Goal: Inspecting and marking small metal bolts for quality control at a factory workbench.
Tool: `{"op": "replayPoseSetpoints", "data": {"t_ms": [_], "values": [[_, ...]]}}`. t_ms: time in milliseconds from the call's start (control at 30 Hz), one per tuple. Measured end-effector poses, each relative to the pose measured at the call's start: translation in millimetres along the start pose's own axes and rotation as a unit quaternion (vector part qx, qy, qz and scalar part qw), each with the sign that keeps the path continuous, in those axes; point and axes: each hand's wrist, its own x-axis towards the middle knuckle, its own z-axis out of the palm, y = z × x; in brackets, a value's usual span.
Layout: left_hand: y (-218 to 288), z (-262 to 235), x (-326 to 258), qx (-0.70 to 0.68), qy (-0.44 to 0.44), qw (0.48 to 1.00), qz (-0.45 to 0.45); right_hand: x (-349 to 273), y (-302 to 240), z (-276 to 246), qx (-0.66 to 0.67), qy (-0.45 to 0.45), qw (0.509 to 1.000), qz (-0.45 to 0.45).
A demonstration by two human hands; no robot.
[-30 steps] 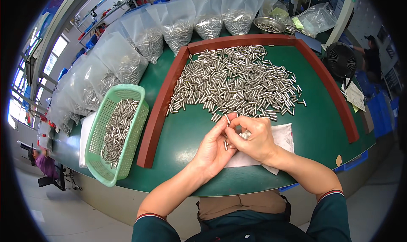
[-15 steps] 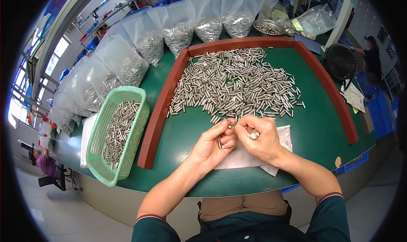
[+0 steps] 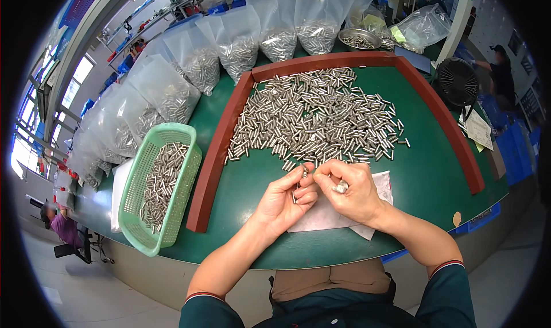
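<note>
Over a pale cloth [image 3: 321,216] near the table's front edge, my two hands meet with fingertips almost touching. My left hand [image 3: 287,199] is closed round small metal pins; one shows at its fingertips and another sticks out below its curled fingers. My right hand [image 3: 353,193] is closed too, with the shiny ends of several pins showing in its curled fingers. What its thumb and forefinger pinch is too small to make out. Just beyond both hands spreads a large heap of silvery metal pins [image 3: 315,115] on the green table [image 3: 425,167].
A dark red bar frame [image 3: 221,150] borders the heap on three sides. At left stands a green plastic basket [image 3: 129,213] of pins. Clear bags of pins [image 3: 238,52] line the back, beside a metal bowl [image 3: 360,38]. A black fan [image 3: 457,81] stands at right.
The fingertips of my two hands have drawn slightly apart, and a pin shows more plainly at my left fingertips. The whole view has shifted slightly.
</note>
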Motion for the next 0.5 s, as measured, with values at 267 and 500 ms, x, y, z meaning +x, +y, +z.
{"op": "replayPoseSetpoints", "data": {"t_ms": [267, 500], "values": [[0.5, -3.5, 0.2, 0.020, 0.008, 1.000, 0.014, 0.5, 2.2, 1.4, -0.002, -0.012, 1.000, -0.018], [1.2, -3.4, 0.6, 0.046, 0.006, 0.999, 0.029, 1.6, 8.1, -2.3, -0.018, 0.016, 1.000, -0.004]]}}
